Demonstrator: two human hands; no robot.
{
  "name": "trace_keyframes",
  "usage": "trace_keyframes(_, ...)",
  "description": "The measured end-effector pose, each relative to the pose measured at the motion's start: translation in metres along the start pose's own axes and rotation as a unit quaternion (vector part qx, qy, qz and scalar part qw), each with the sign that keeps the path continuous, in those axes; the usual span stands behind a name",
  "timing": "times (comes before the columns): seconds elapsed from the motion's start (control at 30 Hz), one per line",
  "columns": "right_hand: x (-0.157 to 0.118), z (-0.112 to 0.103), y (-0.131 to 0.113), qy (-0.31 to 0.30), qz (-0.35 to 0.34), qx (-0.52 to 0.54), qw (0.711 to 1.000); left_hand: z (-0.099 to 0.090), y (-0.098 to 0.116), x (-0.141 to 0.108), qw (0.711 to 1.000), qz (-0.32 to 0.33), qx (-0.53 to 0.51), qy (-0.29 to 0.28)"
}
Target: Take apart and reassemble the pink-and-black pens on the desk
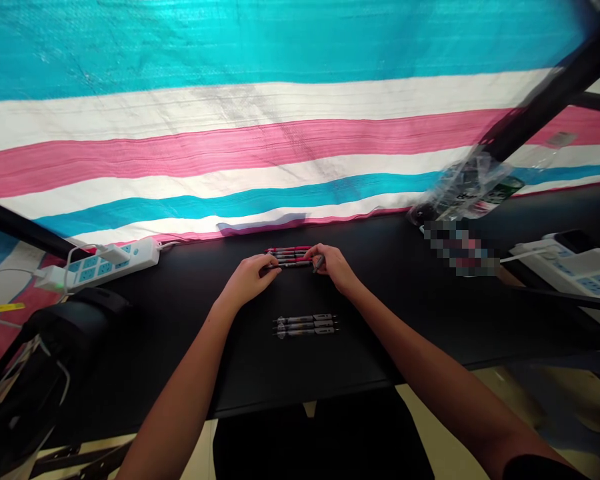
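A row of several red-trimmed pens (287, 256) lies side by side on the black table (180, 347), between my two hands. My left hand (247, 280) grips the left end of the nearest pen (290, 265), and my right hand (333, 265) pinches its right end, where a grey tip shows. Fingers hide parts of the row's ends. Closer to me, a group of 3 grey-and-black pens (305, 325) lies parallel, and neither hand touches it.
A white power strip (100, 263) with a plug sits at the table's left, and another (565, 267) at the right. A clear plastic bag (460, 187) lies at the far edge. A dark bag (45, 360) sits at lower left, before a striped tarp (230, 153).
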State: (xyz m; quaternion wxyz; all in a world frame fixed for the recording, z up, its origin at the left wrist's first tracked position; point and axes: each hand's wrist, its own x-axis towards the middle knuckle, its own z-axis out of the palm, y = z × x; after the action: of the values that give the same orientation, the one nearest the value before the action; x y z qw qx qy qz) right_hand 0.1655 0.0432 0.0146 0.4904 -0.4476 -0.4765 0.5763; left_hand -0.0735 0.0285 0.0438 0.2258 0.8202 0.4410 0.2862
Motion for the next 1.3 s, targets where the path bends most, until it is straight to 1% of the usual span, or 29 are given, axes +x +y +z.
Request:
trace_keyframes(0.07,-0.002,0.0,-0.001,-0.012,-0.004,-0.006,1.0,0.0,-0.001,0.0,1.0,-0.003,0.004,-0.001)
trace_keyframes(0.2,-0.007,0.003,-0.004,-0.059,-0.068,-0.008,0.996,-0.001,-0.001,0.0,1.0,-0.017,0.02,-0.004)
trace_keyframes(0.27,-0.009,0.003,-0.003,-0.078,-0.088,-0.021,0.993,-0.002,0.0,0.0,0.999,-0.024,0.024,-0.004)
trace_keyframes(0.37,-0.009,0.001,0.0,-0.088,-0.104,-0.023,0.99,-0.004,0.002,0.0,0.999,-0.033,0.027,-0.005)
trace_keyframes(0.47,-0.008,0.0,0.001,-0.08,-0.105,-0.029,0.991,-0.004,0.003,0.0,0.999,-0.042,0.031,-0.005)
trace_keyframes(0.57,-0.008,0.001,-0.002,-0.07,-0.11,-0.063,0.989,-0.004,0.004,0.001,0.998,-0.05,0.035,-0.007)
trace_keyframes(0.77,-0.01,0.004,-0.008,-0.073,-0.117,-0.091,0.986,-0.004,0.004,0.001,0.998,-0.049,0.034,-0.011)
trace_keyframes(1.1,-0.012,0.004,-0.013,-0.078,-0.118,-0.127,0.982,-0.002,0.001,0.0,0.999,-0.023,0.035,-0.007)
trace_keyframes(1.3,-0.012,0.003,-0.01,-0.098,-0.093,-0.119,0.984,-0.001,-0.001,0.0,0.999,-0.001,0.034,-0.005)
